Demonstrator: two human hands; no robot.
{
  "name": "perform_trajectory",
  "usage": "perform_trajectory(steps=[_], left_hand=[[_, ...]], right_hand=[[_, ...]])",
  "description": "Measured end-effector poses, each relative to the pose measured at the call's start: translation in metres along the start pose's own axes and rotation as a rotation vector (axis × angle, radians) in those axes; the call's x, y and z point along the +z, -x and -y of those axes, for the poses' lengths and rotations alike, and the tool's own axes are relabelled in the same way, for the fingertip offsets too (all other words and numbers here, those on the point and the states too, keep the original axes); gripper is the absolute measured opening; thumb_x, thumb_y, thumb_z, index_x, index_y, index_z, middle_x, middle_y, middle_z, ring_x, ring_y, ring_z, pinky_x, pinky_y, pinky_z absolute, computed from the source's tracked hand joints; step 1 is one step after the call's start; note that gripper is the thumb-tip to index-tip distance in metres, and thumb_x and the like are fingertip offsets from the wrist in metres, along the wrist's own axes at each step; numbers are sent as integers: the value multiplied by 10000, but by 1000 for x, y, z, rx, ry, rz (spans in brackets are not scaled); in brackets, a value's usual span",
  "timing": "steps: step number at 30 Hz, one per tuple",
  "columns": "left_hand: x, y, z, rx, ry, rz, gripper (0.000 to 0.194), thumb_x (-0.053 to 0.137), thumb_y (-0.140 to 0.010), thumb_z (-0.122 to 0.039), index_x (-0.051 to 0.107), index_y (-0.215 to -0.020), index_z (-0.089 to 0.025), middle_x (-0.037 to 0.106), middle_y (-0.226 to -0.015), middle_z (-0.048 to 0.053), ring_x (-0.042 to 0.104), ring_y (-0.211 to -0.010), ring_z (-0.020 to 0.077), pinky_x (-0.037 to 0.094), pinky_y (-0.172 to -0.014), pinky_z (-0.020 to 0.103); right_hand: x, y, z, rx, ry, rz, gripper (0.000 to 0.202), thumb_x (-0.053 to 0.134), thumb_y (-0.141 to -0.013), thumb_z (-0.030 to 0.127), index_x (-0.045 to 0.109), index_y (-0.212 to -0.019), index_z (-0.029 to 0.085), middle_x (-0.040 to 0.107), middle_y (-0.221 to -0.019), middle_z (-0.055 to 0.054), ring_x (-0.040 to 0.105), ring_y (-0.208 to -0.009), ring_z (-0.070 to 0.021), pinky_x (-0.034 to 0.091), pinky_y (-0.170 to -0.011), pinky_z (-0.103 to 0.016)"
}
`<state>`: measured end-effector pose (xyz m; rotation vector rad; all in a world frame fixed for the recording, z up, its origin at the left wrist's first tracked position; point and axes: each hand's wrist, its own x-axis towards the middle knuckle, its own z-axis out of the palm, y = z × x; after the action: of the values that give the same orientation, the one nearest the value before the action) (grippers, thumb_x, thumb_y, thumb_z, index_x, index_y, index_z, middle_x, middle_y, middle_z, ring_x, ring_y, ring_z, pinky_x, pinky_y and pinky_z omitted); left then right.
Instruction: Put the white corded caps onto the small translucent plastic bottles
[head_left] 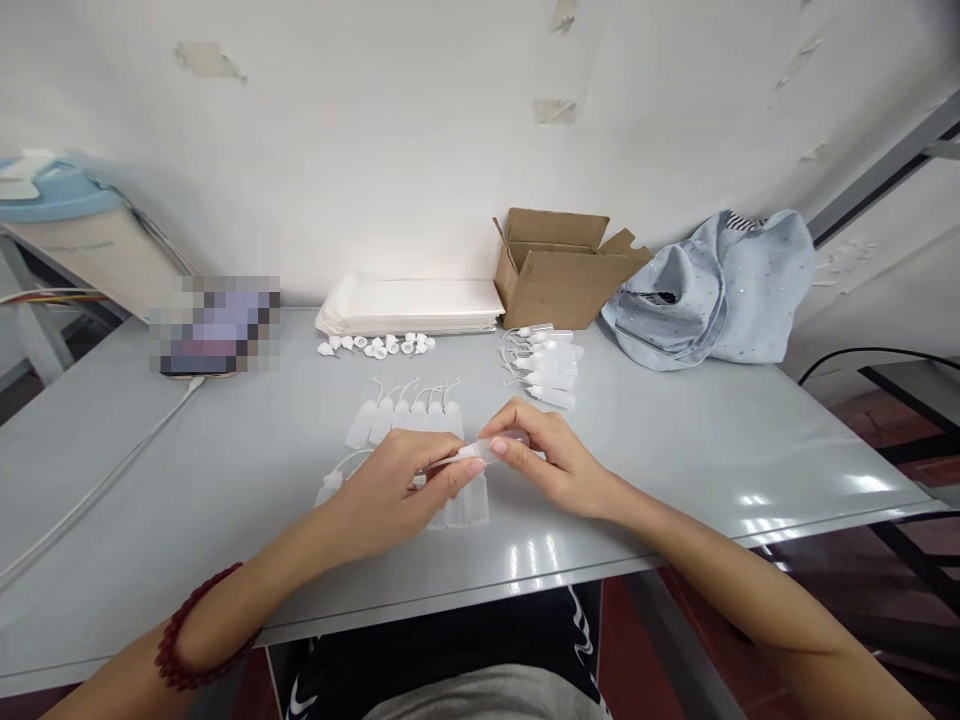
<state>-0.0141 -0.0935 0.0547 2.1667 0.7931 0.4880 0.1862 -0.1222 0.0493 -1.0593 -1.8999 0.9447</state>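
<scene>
Above the middle of the table, my left hand (401, 487) pinches the white cap end (469, 452) of a small translucent bottle. The bottle's body (513, 438) is gripped by the fingers of my right hand (553, 458), which partly hide it. A row of translucent bottles with thin white tubes (405, 415) lies just behind my left hand. More bottles (469, 505) lie beneath my hands, partly covered. Several small white caps (378, 346) are scattered farther back. At the back right lies a pile of capped bottles (551, 370).
A stack of white sheets or bags (412, 305) and an open cardboard box (559, 285) stand against the wall. Blue-grey cloth (720, 290) lies at the right. At the left are a pixelated phone (221, 325), its white cable (105, 480) and a blue-lidded bin (82, 225).
</scene>
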Motion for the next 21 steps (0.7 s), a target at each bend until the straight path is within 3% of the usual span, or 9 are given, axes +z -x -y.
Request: perform_trajectory(steps=[4, 8, 11, 14, 21], left_hand=[[6, 2, 8, 229, -216, -129, 363, 431, -944, -258, 388, -594, -171, 340, -542, -62, 303, -479, 74, 272, -473, 217], [14, 2, 15, 451, -542, -263, 273, 438, -943, -207, 493, -681, -152, 418, -577, -33, 335, -495, 100, 262, -471, 250], [17, 2, 18, 514, -677, -315, 225, 442, -943, -201, 544, -753, -136, 472, -587, -16, 364, -500, 113, 266, -474, 260], [16, 2, 16, 460, -582, -298, 226, 451, -941, -223, 527, -741, -149, 471, -587, -27, 381, -506, 104, 281, -485, 246], [8, 0, 4, 51, -172, -34, 392, 380, -954, -325, 368, -592, -173, 366, -529, -63, 340, -480, 74, 278, -488, 216]], right_hand=[[0, -1, 1, 34, -38, 3, 169, 482, -918, 297, 546, -814, 180, 502, -662, 30, 403, -557, -88, 312, -520, -227], [1, -3, 0, 166, -171, 3, 252, 485, -915, 352, 512, -738, 174, 398, -573, 62, 315, -499, -72, 259, -491, -227], [1, -4, -2, 240, -285, 12, 286, 492, -911, 383, 490, -715, 175, 358, -544, 73, 296, -480, -67, 237, -474, -223], [2, -3, -1, 268, -351, 17, 298, 490, -909, 410, 499, -730, 172, 350, -539, 75, 291, -472, -64, 229, -463, -220], [5, -1, -2, 194, -232, -3, 277, 501, -906, 390, 538, -744, 168, 389, -559, 61, 321, -497, -70, 265, -477, -220]])
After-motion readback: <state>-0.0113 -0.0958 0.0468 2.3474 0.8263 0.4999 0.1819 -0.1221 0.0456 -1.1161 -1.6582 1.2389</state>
